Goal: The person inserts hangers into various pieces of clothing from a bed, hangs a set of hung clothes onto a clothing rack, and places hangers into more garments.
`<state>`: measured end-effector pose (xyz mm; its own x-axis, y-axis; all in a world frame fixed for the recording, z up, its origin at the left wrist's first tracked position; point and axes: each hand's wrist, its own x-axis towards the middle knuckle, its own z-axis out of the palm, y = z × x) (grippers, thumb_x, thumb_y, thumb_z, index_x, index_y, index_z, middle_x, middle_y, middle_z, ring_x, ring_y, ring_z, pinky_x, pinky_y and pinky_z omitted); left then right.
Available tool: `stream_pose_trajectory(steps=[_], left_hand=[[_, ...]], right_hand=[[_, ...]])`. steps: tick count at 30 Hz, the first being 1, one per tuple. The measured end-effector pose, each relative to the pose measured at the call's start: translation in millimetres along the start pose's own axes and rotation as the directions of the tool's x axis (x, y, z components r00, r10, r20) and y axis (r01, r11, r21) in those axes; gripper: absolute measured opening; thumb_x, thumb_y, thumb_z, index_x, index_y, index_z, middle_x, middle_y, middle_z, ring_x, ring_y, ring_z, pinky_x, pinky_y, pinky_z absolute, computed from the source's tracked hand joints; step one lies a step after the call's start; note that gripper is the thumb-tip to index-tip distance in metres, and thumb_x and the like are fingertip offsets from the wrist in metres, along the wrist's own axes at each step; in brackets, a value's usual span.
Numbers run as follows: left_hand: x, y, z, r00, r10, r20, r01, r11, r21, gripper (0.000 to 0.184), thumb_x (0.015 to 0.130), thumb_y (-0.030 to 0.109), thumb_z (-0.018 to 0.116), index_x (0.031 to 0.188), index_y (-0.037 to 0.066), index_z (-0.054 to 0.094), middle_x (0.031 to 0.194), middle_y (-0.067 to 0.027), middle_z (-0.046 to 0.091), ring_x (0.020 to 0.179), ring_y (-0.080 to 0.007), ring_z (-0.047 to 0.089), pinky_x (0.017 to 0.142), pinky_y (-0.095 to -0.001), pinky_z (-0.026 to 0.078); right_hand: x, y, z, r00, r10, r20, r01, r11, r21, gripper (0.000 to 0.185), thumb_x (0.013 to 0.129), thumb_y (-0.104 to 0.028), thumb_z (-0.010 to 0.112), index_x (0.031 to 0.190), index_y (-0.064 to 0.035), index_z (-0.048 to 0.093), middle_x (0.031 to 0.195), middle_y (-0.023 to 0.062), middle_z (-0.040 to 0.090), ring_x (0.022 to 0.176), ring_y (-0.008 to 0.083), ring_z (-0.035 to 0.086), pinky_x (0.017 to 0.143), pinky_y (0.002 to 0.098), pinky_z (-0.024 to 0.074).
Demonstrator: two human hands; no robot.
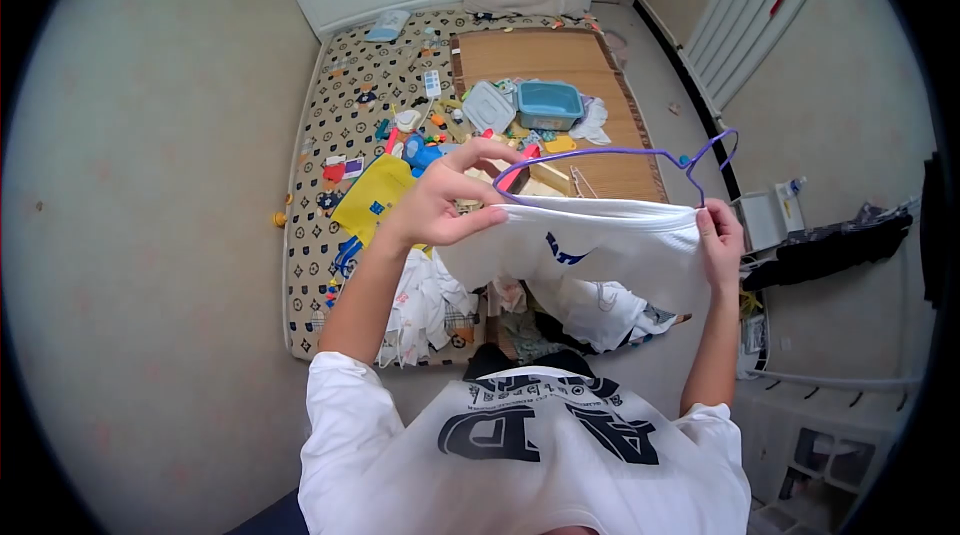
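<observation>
A white garment with a small dark blue print hangs between my two hands, its top edge held up. The purple hanger runs along that edge, its hook pointing to the right. My left hand has thumb and fingers closed round the garment's left corner and the hanger's left end. At the right corner, my right hand pinches the garment close to the hanger. Part of the hanger is hidden behind the cloth.
Beyond my hands is a bed with a brown mat, a blue bin, a yellow bag and scattered toys. White clothes lie at its near edge. Dark clothes hang at the right.
</observation>
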<state>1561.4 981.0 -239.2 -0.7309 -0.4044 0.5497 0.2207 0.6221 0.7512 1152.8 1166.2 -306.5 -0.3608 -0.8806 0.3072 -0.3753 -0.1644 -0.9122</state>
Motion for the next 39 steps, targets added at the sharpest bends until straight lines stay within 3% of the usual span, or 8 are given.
stream_pose_trajectory(steps=[5, 9, 13, 19, 25, 29, 32, 39], left_hand=[[-2, -4, 8, 0.997, 0.032, -0.07, -0.02, 0.986, 0.168, 0.007, 0.084, 0.008, 0.073, 0.086, 0.003, 0.076, 0.122, -0.0156, 0.065, 0.109, -0.0275, 0.063, 0.093, -0.0369, 0.05], [2, -2, 12, 1.0, 0.029, -0.009, -0.026, 0.972, 0.233, 0.008, 0.084, 0.008, 0.072, 0.088, 0.001, 0.075, 0.119, -0.0141, 0.067, 0.104, -0.026, 0.067, 0.089, -0.0353, 0.053], [-2, 6, -5, 0.993, -0.081, 0.09, 0.049, 0.949, 0.31, 0.01, 0.085, 0.011, 0.073, 0.089, 0.001, 0.074, 0.114, -0.0112, 0.068, 0.1, -0.024, 0.067, 0.084, -0.034, 0.055], [3, 13, -12, 0.987, -0.071, 0.143, 0.013, 0.929, 0.37, 0.012, 0.087, 0.015, 0.073, 0.088, 0.003, 0.071, 0.104, -0.0073, 0.068, 0.089, -0.0243, 0.068, 0.077, -0.0329, 0.054], [22, -5, 37, 0.968, -0.097, 0.231, -0.005, 0.915, 0.403, 0.014, 0.087, 0.02, 0.073, 0.091, 0.008, 0.068, 0.095, -0.0051, 0.067, 0.079, -0.0221, 0.067, 0.068, -0.0317, 0.053], [23, -6, 54, 0.982, -0.169, 0.08, 0.146, 0.96, 0.239, 0.019, 0.088, 0.027, 0.073, 0.094, 0.01, 0.067, 0.079, -0.0052, 0.065, 0.069, -0.0236, 0.064, 0.063, -0.0327, 0.05], [36, 3, 56, 0.95, -0.23, 0.212, 0.16, 0.94, 0.301, 0.02, 0.091, 0.028, 0.07, 0.097, 0.009, 0.068, 0.073, -0.0077, 0.064, 0.064, -0.0231, 0.062, 0.059, -0.033, 0.047], [16, 12, 24, 0.951, -0.304, -0.051, 0.298, 0.864, 0.407, 0.023, 0.094, 0.023, 0.064, 0.084, 0.002, 0.067, 0.059, -0.0097, 0.054, 0.052, -0.0176, 0.052, 0.052, -0.0317, 0.04]], right_hand=[[-3, -14, 27, 0.996, 0.082, 0.041, -0.085, 0.992, 0.09, 0.02, 0.103, -0.02, 0.055, 0.109, -0.002, 0.062, 0.089, -0.0059, 0.056, 0.08, 0.0065, 0.048, 0.073, 0.0206, 0.0385], [2, -22, 43, 0.999, -0.032, 0.037, 0.036, 0.992, -0.117, 0.026, 0.105, -0.024, 0.052, 0.1, -0.0003, 0.063, 0.08, -0.0002, 0.056, 0.075, 0.0086, 0.048, 0.067, 0.0264, 0.0403], [3, -34, 31, 0.978, -0.187, 0.095, 0.21, 0.887, -0.412, 0.023, 0.1, -0.019, 0.057, 0.09, 0.0016, 0.061, 0.077, 0.013, 0.058, 0.069, 0.0234, 0.055, 0.064, 0.0308, 0.0424], [3, -65, 42, 0.935, -0.249, 0.254, 0.347, 0.796, -0.496, 0.009, 0.089, -0.009, 0.064, 0.09, 0.0004, 0.063, 0.085, 0.0161, 0.064, 0.074, 0.0346, 0.063, 0.064, 0.038, 0.0487], [10, -87, 93, 0.879, -0.328, 0.347, 0.461, 0.771, -0.439, 0.004, 0.087, -0.009, 0.066, 0.089, -0.0055, 0.066, 0.084, 0.0127, 0.065, 0.072, 0.0334, 0.065, 0.062, 0.0401, 0.0502], [16, -88, 99, 0.856, -0.356, 0.375, 0.495, 0.774, -0.395, 0.007, 0.086, -0.011, 0.069, 0.092, -0.0069, 0.067, 0.081, 0.0098, 0.065, 0.073, 0.0316, 0.066, 0.063, 0.0386, 0.0511], [18, -93, 120, 0.823, -0.403, 0.401, 0.536, 0.786, -0.309, 0.016, 0.084, -0.015, 0.074, 0.096, -0.0073, 0.067, 0.083, 0.0088, 0.064, 0.074, 0.0295, 0.068, 0.063, 0.0376, 0.0517], [22, -94, 94, 0.871, -0.266, 0.413, 0.443, 0.789, -0.426, 0.046, 0.081, -0.03, 0.08, 0.121, -0.0125, 0.066, 0.089, 0.0091, 0.064, 0.076, 0.0274, 0.067, 0.067, 0.0367, 0.0519]])
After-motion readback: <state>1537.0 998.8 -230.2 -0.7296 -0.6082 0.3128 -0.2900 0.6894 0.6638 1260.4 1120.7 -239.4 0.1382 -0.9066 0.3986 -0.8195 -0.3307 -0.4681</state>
